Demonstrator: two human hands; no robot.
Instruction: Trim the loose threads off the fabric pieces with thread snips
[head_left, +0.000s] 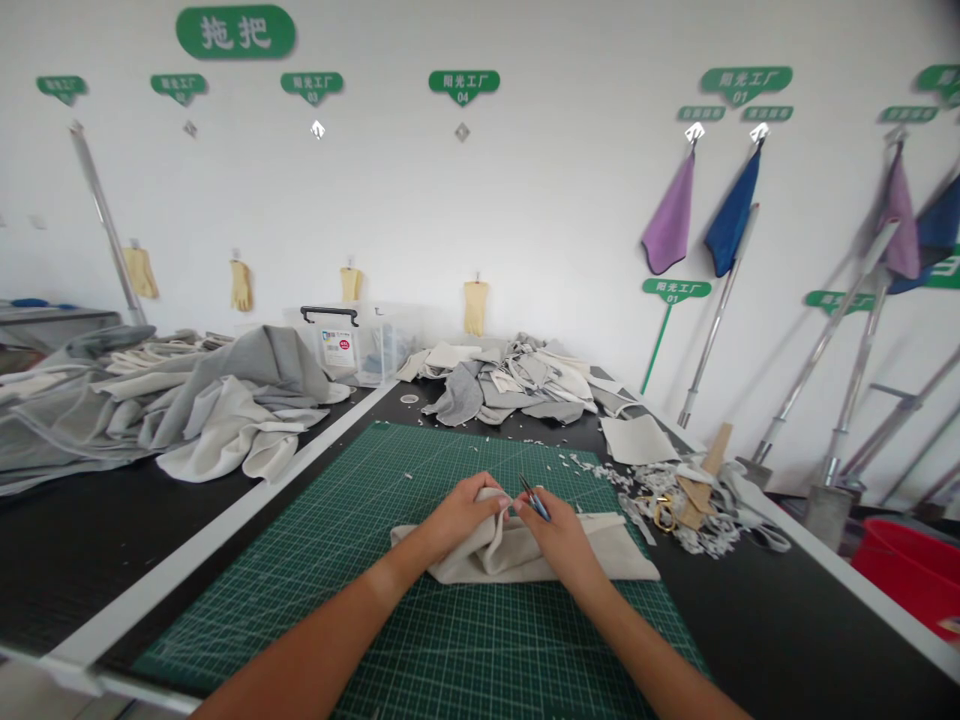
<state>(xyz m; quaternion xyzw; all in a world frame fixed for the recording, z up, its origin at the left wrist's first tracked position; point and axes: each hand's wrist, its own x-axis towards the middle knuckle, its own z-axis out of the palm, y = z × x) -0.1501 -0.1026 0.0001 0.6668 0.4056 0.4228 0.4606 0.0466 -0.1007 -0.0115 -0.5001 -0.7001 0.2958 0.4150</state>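
Pinching pale beige folded cloth (517,555) on the green gridded cutting mat (315,555), left hand (466,515) should hold the edge taut, while right hand (556,532), gripping small blue-handled metal snips (536,502), had best angle the tips clear of the gathered folds.

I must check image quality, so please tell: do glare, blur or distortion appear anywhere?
Head view: soft shading on held cloth, bright glints on wall hooks. Head view, sides: leftmost wall sign has blurred lettering; poles lean outward, perhaps partly lens distortion.
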